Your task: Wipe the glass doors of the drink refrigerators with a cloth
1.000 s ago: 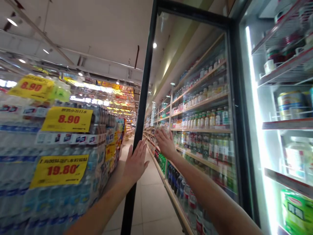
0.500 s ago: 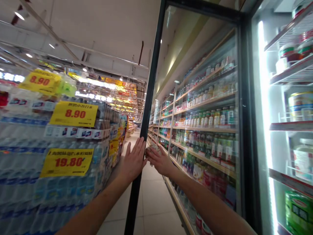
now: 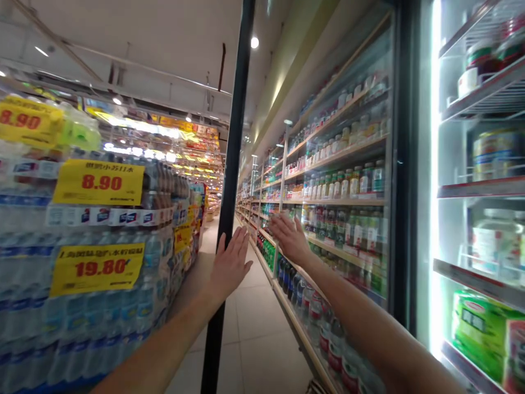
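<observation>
A glass refrigerator door (image 3: 328, 109) stands swung open in front of me, with a black frame along its edges. My left hand (image 3: 232, 265) lies flat against the black edge post (image 3: 233, 164), fingers stretched and thumb apart. To its right, my right hand (image 3: 290, 235) is spread over the glass, fingers pointing left and one finger raised away from the rest. Its fingertips are blurred, and I cannot make out whether anything thin lies under them. Bottles on shelves show through the glass behind it.
On the right, the lit refrigerator holds jars, bottles and a green package (image 3: 478, 323) on wire shelves (image 3: 484, 189). Stacked bottled water (image 3: 82, 317) with yellow price signs (image 3: 98, 181) stands at left. A tiled aisle floor (image 3: 254, 306) runs ahead between them.
My right hand has moved right and up across the glass, away from the edge post. My left hand stays at the post. The view has shifted, bringing the door edge further left.
</observation>
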Tool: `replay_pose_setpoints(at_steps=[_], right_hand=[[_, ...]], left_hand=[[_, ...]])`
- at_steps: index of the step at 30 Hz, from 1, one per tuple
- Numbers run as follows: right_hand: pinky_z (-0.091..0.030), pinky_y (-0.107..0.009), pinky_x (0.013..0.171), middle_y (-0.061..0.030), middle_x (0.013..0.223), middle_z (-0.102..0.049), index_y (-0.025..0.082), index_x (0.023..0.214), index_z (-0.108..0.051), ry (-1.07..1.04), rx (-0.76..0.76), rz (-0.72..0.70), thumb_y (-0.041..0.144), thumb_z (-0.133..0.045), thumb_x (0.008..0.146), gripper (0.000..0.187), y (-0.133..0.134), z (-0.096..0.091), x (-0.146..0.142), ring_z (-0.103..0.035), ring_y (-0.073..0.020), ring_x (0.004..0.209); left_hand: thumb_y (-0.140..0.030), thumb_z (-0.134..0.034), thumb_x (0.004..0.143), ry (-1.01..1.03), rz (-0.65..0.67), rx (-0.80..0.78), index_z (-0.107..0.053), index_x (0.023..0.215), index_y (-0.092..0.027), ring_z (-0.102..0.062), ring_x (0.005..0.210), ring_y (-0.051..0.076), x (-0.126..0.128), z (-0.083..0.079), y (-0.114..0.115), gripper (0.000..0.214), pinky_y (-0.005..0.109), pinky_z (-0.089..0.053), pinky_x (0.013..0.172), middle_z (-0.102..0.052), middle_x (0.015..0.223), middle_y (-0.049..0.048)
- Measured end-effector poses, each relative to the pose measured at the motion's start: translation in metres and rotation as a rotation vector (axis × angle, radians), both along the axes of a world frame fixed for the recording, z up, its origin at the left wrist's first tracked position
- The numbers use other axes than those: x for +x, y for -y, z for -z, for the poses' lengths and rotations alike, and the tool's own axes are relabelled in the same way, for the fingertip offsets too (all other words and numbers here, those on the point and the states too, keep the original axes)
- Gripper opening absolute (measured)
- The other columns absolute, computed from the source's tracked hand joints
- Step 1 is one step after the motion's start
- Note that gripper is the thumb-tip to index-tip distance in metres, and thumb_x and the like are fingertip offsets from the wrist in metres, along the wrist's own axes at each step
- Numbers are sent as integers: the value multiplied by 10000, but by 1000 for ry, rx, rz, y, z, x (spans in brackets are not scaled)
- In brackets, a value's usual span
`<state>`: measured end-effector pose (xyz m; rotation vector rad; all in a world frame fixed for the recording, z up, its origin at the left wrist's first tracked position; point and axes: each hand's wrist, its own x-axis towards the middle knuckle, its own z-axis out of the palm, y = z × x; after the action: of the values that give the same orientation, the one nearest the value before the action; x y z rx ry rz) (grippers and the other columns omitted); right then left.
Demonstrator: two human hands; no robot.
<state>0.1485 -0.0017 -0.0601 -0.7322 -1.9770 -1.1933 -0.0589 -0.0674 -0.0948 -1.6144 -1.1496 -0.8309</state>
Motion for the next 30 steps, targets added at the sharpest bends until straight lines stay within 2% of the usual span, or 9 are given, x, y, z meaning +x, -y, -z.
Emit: replay_pose_setpoints(at_steps=[2, 7, 13, 18, 20, 22, 24, 28, 30], right_hand=[[-105, -514, 1092, -35, 1430, -368, 258, 1306, -440, -68, 1, 22, 226, -425, 885, 422, 0, 8, 8, -231, -232, 1355], [-71, -468, 1118, 15, 1393, -428, 307, 1284, -453, 277, 4, -71, 243, -429, 892, 398, -2, 29, 32, -263, -176, 1342], [-114, -513, 1088, -61, 1411, -397, 256, 1301, -452, -160, 15, 129, 210, -455, 871, 433, -4, 15, 53, -264, -243, 1339], [-77, -467, 1110, -4, 1371, -457, 296, 1277, -468, 152, 61, 46, 257, -435, 897, 383, -5, 38, 67, -311, -192, 1312], [-92, -470, 1106, -12, 1374, -453, 298, 1287, -456, 93, 69, 77, 247, -436, 892, 399, -8, 38, 73, -316, -194, 1310], [-125, -487, 1091, -42, 1392, -428, 271, 1305, -442, -94, 67, 149, 222, -452, 873, 435, -10, 38, 76, -299, -226, 1319], [-138, -492, 1084, -60, 1398, -417, 244, 1309, -442, -199, 73, 183, 208, -459, 859, 452, -12, 46, 77, -281, -247, 1326], [-85, -468, 1107, -24, 1353, -478, 264, 1266, -481, -35, 115, 99, 218, -452, 866, 404, -13, 78, 79, -289, -207, 1321], [-82, -471, 1107, -21, 1348, -482, 268, 1250, -496, -52, 119, 98, 216, -454, 864, 391, -13, 81, 81, -296, -205, 1316]], left_hand=[[-361, -451, 830, -14, 3, -13, -343, 1356, -110, -255, 1349, 221, 5, 1, -3, 592, 458, -126, 1121, -319, 1433, 126], [-362, -461, 827, -41, 27, -36, -336, 1360, -114, -259, 1347, 220, 15, 1, -8, 601, 464, -135, 1117, -306, 1437, 120], [-356, -485, 816, -55, 25, -45, -320, 1368, -106, -251, 1349, 232, 26, 0, -13, 628, 464, -136, 1118, -308, 1435, 130], [-348, -477, 818, -94, 22, -44, -346, 1355, -107, -248, 1350, 229, 37, 5, -18, 603, 458, -159, 1113, -316, 1431, 130], [-340, -474, 818, -109, 30, -41, -365, 1345, -113, -255, 1348, 228, 42, 7, -21, 584, 459, -166, 1110, -321, 1429, 128], [-338, -463, 823, -127, 41, -34, -369, 1342, -117, -256, 1347, 226, 48, 8, -25, 572, 464, -166, 1109, -323, 1428, 124], [-339, -447, 830, -144, 52, -24, -367, 1342, -114, -253, 1349, 224, 54, 10, -27, 565, 468, -168, 1108, -324, 1428, 122], [-336, -431, 836, -176, 77, -12, -361, 1345, -114, -253, 1349, 218, 64, 12, -29, 560, 465, -178, 1105, -326, 1429, 111], [-334, -426, 836, -186, 87, -12, -356, 1348, -114, -256, 1348, 217, 68, 14, -32, 561, 465, -180, 1105, -324, 1431, 106]])
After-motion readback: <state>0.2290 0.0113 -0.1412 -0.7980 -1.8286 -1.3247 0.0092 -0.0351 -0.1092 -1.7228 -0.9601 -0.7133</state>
